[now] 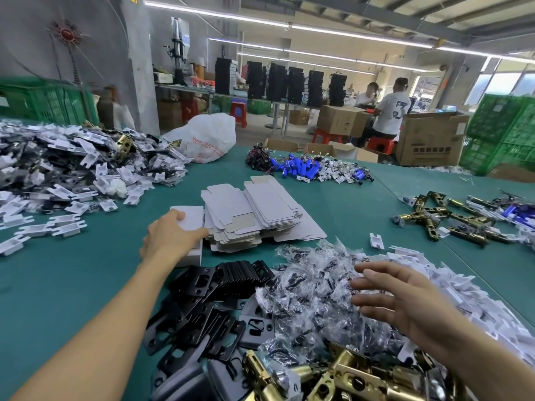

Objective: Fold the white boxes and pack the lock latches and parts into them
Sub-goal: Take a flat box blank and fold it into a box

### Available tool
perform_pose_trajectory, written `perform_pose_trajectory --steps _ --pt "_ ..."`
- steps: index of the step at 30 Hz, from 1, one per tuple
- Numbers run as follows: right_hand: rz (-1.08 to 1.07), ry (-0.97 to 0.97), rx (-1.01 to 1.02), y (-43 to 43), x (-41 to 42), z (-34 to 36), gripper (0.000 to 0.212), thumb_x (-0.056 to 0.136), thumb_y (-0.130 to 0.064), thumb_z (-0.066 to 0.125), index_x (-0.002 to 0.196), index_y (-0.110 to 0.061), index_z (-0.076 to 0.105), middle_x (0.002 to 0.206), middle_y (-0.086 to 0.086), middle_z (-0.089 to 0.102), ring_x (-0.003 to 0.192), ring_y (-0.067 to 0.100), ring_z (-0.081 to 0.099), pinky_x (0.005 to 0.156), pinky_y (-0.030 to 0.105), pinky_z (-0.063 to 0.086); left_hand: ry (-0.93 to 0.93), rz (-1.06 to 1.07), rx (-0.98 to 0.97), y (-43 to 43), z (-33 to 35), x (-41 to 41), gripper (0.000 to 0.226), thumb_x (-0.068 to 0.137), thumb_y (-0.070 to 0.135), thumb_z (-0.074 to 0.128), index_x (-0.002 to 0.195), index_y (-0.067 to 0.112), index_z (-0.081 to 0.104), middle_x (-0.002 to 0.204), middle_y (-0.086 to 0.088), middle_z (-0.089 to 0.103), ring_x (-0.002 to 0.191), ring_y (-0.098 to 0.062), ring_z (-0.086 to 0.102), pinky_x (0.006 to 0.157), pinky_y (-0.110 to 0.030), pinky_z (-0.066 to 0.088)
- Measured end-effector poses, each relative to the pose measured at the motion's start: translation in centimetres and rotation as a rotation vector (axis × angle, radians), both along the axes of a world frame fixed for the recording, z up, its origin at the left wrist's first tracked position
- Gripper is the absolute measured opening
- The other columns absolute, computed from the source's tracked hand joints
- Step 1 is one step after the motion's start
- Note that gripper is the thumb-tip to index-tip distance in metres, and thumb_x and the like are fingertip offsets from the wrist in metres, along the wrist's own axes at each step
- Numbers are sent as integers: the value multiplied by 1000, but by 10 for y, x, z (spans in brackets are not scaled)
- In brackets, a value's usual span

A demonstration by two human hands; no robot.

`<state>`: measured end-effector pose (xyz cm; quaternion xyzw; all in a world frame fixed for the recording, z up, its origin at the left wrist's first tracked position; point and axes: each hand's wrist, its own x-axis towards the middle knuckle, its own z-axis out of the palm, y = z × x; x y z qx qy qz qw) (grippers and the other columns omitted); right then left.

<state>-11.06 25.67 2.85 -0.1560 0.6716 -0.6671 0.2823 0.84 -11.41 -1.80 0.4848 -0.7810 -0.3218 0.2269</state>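
My left hand (170,234) rests on top of a folded white box (191,219) at the table's middle, fingers laid over its lid. Right beside it lies a stack of flat unfolded white boxes (254,215). My right hand (396,296) hovers open, fingers spread, over a heap of small clear bags of parts (315,296). Black strike plates (208,302) lie in a pile in front of the box. Brass lock latches (341,374) crowd the near edge at the bottom.
A green table (72,285) carries a big heap of white plastic inserts and bagged parts (72,169) at the left, more white inserts (451,287) at the right, brass latches (445,218) far right, blue batteries (304,166) at the back. People sit beyond among cardboard cartons and green crates.
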Motion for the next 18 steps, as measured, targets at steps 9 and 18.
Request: perform_pose_trajectory --steps 9,18 --pt "19 19 10 -1 4 -2 33 75 -21 68 105 -6 71 99 23 72 78 33 71 64 35 59 -45 63 -278 17 -1 14 74 72 71 72 106 5 71 107 -20 69 93 -37 56 76 -41 45" --pt "14 7 10 -3 3 -5 28 78 -19 68 103 -7 72 98 22 72 77 33 71 60 32 59 -88 65 -309 21 -7 13 91 68 86 61 126 16 61 102 -3 31 95 -31 40 76 -39 36"
